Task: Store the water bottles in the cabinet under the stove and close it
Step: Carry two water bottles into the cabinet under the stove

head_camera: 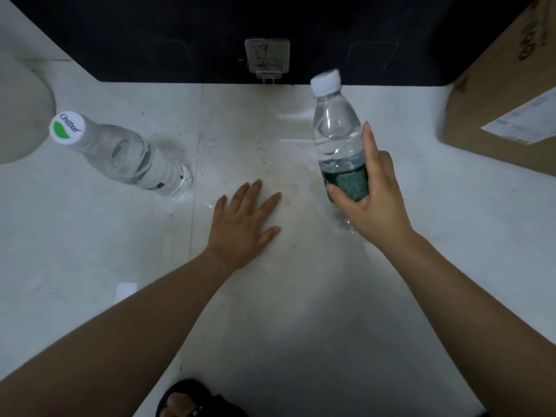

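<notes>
The right hand (373,191) is gripping a bottle (338,139) around its green label, holding it off the floor (90,251), cap tilted away from the person. The left hand (243,221) is spreading flat, holding nothing. Well left of it, a second bottle (126,155) is standing. Ahead of both hands, a dark cabinet (180,40) is looming.

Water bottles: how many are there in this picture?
2. One bottle is held in the right hand; the other bottle stands on the floor to the left. More may sit out of view.
</notes>
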